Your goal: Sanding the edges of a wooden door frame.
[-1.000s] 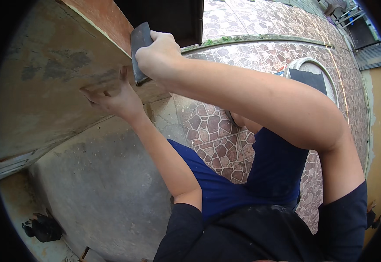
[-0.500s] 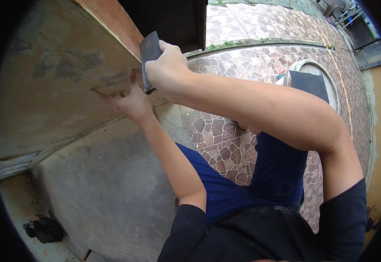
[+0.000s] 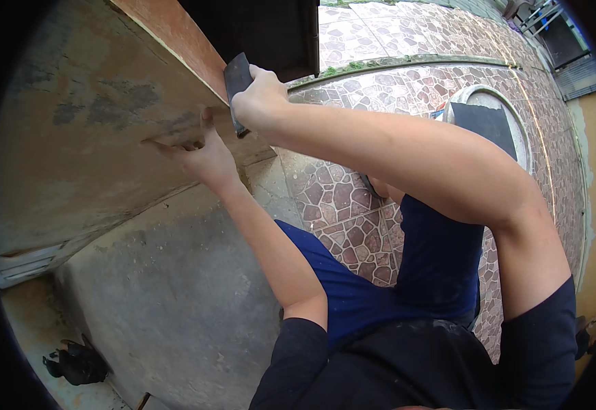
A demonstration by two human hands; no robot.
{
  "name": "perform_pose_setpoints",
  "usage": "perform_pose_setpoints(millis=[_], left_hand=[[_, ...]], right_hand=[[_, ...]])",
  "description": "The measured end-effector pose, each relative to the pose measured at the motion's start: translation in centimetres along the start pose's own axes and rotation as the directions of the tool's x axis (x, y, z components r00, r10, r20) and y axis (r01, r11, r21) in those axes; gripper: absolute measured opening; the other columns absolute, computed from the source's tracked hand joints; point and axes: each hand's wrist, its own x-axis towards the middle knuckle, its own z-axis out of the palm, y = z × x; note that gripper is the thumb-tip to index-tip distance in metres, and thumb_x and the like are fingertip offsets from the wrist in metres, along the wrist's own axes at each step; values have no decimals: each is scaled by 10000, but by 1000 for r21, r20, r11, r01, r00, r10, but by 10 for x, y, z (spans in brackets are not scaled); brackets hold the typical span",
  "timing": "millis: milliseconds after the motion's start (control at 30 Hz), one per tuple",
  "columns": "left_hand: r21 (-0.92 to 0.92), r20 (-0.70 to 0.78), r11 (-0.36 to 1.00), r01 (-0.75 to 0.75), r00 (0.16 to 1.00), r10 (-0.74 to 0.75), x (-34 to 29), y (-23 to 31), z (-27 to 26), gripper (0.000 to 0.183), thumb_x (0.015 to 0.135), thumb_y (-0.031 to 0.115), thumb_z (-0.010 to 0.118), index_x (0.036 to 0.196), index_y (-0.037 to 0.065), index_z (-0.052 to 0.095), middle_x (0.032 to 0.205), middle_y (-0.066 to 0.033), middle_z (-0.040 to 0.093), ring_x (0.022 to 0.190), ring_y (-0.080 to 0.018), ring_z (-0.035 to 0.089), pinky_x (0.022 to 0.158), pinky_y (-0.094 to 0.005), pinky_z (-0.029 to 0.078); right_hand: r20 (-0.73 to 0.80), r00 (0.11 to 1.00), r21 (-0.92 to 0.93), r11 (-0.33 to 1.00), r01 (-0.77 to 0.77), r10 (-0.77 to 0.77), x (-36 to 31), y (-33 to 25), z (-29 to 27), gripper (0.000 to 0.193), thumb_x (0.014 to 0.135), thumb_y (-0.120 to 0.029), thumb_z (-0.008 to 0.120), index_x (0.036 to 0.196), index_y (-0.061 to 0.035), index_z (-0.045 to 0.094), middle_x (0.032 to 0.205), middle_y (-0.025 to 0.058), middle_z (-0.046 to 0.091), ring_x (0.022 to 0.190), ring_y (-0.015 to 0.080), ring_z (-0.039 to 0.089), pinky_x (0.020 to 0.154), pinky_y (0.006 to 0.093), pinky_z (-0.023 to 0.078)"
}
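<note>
My right hand [image 3: 262, 102] grips a folded dark grey piece of sandpaper [image 3: 237, 74]. It is held along the corner edge of the worn, stained wall [image 3: 100, 157], where the wall meets a reddish-brown narrow face [image 3: 175, 34]. Whether the paper wraps a block I cannot tell. Just left of it and a little lower, my left hand [image 3: 209, 162] rests on the wall with thumb and fingers spread, holding nothing; some of its fingertips are hard to make out against the stained surface.
A round white bucket [image 3: 525, 137] stands to the right with a dark grey sheet [image 3: 482, 126] on top. Stone-patterned tiles [image 3: 349, 198] meet a grey concrete floor [image 3: 175, 294]. A dark panel [image 3: 264, 34] stands beyond the wall corner; a black object [image 3: 78, 362] lies lower left.
My right hand and the sandpaper have shifted slightly along the wall edge, and the right forearm sits a little higher. My left hand stays in place on the wall.
</note>
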Motion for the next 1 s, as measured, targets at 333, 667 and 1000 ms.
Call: perform_pose_setpoints(millis=[333, 667, 1000], left_hand=[[-21, -12, 1000, 11, 1000, -11, -1, -3, -4, 1217, 813, 281, 890, 1607, -57, 33, 1577, -286, 348, 1436, -376, 430, 1101, -437, 474], [-82, -22, 994, 66, 997, -68, -6, 3, -17, 1039, 892, 333, 815, 1628, -2, 163, 1354, -157, 593, 675, -124, 357, 645, -263, 437], [153, -80, 985, 77, 995, -66, -8, -10, -19, 1074, 873, 325, 830, 1597, -75, 145, 1540, -218, 449, 1136, -294, 593, 1039, -366, 455]], right_hand=[[-76, 997, -89, 996, -8, 1, -10, 3, 6, 453, 841, 26, 593, 1280, -67, 658, 1138, 183, 722, 1062, 296, 701, 842, 373, 550], [-47, 999, 40, 999, -2, 4, -8, 2, 9, 506, 825, 38, 580, 1318, -49, 649, 1131, 172, 724, 1050, 277, 689, 868, 357, 531], [-27, 997, 215, 973, 79, -75, -14, -19, 5, 507, 840, 52, 583, 1336, -34, 638, 1099, 152, 721, 977, 226, 688, 833, 338, 533]])
